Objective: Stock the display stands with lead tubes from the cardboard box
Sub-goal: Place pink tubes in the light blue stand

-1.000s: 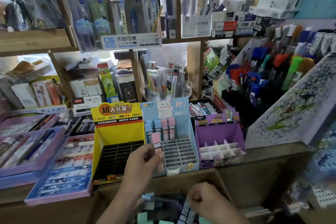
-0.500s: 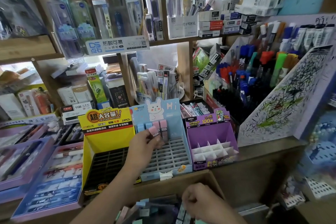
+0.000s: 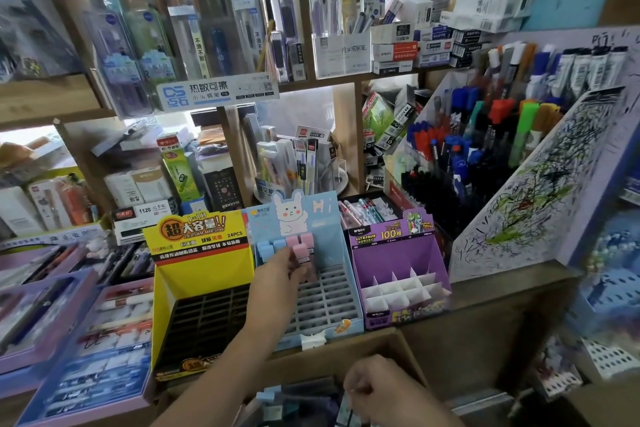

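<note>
Pink plastic marks the lead tube (image 3: 302, 251) that the left hand (image 3: 278, 276) pinches near its top, at the centre of the frame, just over the back rows of the blue display stand (image 3: 327, 210) with a rabbit on its header card. The tube's lower end is hidden behind the fingers, so it cannot be told whether it has entered a slot. Along the back row of that stand a few tubes already sit upright: two blue tubes (image 3: 268, 248) on the left and at least one pink tube (image 3: 307, 238) beside them. The rest of the stand's grey grid (image 3: 329, 302) looks unfilled. To its left, the yellow stand (image 3: 204, 270) shows only a dark grid with no tubes visible, and to its right the white dividers of the purple stand (image 3: 398, 253) look bare as well. At the bottom centre of the frame, the cardboard box (image 3: 391, 343) holds a jumble of dark, blue and teal tubes. The right hand (image 3: 377, 388) is down among them with its fingers curled, but whether it grips one cannot be told. Judging by all this, the stocking is at an early stage: one row is begun in one stand, most slots wait, and plenty of stock sits in the box.
</note>
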A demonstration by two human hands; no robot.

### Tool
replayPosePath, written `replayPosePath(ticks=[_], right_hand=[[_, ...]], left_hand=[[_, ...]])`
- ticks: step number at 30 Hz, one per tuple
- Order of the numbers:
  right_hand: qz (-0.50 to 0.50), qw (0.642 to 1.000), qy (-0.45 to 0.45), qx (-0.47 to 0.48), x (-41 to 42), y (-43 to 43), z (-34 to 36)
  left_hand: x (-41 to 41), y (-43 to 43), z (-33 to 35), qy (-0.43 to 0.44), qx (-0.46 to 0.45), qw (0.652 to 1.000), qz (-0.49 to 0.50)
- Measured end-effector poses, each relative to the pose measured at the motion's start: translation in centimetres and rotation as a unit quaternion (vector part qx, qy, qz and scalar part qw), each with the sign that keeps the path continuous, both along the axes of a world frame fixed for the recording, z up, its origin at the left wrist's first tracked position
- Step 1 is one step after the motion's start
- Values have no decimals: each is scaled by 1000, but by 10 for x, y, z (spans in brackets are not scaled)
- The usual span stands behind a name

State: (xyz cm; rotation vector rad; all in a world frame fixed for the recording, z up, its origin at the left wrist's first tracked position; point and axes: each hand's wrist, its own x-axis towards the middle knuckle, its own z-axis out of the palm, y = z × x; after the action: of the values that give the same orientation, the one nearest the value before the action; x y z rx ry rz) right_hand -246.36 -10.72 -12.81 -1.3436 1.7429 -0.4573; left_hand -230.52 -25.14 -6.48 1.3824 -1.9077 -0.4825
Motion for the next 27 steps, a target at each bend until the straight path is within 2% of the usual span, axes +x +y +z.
replayPosePath(ticks=[7,18,27], right_hand=[[-1,1000,2,-15,1,8,9],[18,999,18,-40,3,12,25],[9,998,5,-56,4,15,12]], left_hand=[[-6,-5,-3,-12,14,1000,2],[-14,-4,-4,46,90,994,33],[-5,2,-8,42,80,994,70]])
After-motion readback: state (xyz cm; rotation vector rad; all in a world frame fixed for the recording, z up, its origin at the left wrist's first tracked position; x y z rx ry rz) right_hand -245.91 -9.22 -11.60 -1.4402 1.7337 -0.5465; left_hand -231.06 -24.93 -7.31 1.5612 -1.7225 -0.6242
